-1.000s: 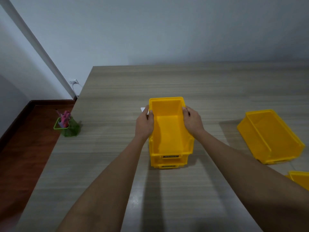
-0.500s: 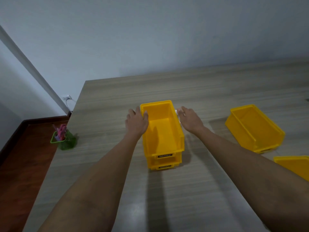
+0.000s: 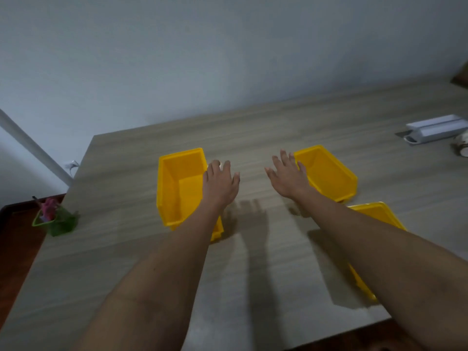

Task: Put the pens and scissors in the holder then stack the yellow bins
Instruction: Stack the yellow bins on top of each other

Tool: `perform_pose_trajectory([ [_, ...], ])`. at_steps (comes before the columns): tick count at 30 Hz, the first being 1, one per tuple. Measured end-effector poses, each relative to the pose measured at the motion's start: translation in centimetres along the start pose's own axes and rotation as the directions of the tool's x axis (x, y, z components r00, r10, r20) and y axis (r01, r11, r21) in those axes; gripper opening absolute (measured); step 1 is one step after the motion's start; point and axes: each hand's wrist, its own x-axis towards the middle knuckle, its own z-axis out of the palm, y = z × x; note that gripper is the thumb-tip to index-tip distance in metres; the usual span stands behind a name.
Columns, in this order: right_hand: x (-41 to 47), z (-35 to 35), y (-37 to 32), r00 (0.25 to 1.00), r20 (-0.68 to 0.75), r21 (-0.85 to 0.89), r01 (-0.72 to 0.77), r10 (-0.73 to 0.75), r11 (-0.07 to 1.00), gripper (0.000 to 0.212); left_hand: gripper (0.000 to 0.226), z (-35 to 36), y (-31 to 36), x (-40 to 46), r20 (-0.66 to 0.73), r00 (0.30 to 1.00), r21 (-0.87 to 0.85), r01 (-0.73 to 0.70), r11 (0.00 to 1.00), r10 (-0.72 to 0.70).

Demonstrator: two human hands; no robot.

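Two yellow bins sit nested as a stack (image 3: 179, 188) left of the table's middle. My left hand (image 3: 219, 183) hovers open just right of that stack, its forearm hiding the stack's front corner. My right hand (image 3: 287, 177) is open with spread fingers, reaching over the near left rim of a single yellow bin (image 3: 326, 171). A third loose yellow bin (image 3: 374, 214) lies under my right forearm, mostly hidden. The green holder (image 3: 57, 221), with pink-handled items and pens in it, stands at the table's left edge.
The wooden table (image 3: 253, 274) ends at the left beside the holder and at the front right near my forearm. A white box (image 3: 435, 129) and a pale round object (image 3: 462, 148) lie at the far right. A wall rises behind.
Both hands have let go of the stacked bins and moved right. My right hand has reached the single bin. The view has swung right, showing the white box.
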Motion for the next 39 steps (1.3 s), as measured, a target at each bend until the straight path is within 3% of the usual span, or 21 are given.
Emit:
perform_pose_trajectory([
  [12,-8.0,-1.1,23.4,0.971,0.135,-0.002,-0.198,0.196,0.980,0.065,0.052,10.9,18.9,-7.9,0.311,0.949,-0.115,-0.009,0.993,0.044],
  [19,-12.9,1.9,29.9,0.885,0.279,0.044,-0.401,0.374,0.915,0.069,0.060,16.1,25.6,-11.1,0.541,0.840,-0.384,0.208,0.899,0.037],
  [23,-14.4,3.1,30.7,0.906,0.255,0.148,-0.381,0.337,0.913,0.068,0.043,17.0,26.9,-12.2,0.516,0.855,-0.498,0.251,0.830,0.051],
  [28,-13.5,2.4,28.6,0.942,0.177,0.227,-0.322,0.286,0.919,0.048,0.036,15.5,25.1,-11.3,0.516,0.857,-0.501,0.313,0.807,-0.012],
  [32,-13.2,3.0,26.4,0.944,0.153,0.281,-0.325,0.292,0.903,0.036,0.034,14.5,22.7,-12.1,0.393,0.920,-0.557,0.245,0.793,-0.008],
  [39,-8.9,1.5,16.9,0.987,0.120,0.356,-0.144,0.108,0.923,0.029,0.032,8.5,14.4,-9.7,0.189,0.975,-0.490,0.195,0.849,-0.115],
])
